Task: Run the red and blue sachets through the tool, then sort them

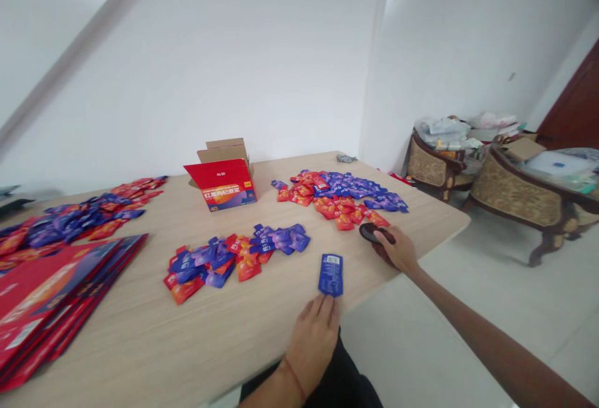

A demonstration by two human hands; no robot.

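A blue sachet (pixel 331 271) with a barcode on its upturned side lies near the table's front edge. My left hand (pixel 314 336) has its fingers closed at the near end of this sachet; the thumb is hidden. Farther right, my right hand (pixel 397 249) grips a dark, rounded object (pixel 369 232) close to the table's right edge; its exact kind is unclear. Just beyond that hand spreads a pile of red and blue sachets (pixel 346 191). A smaller mixed pile of sachets (pixel 236 255) lies left of the single one.
An open red carton (pixel 228 186) stands toward the back of the table (pixel 262 333). Flattened red cartons (pixel 51 296) are stacked at the left, before another sachet heap (pixel 79 218). Armchairs (pixel 519 189) loaded with bags and boxes stand off to the right.
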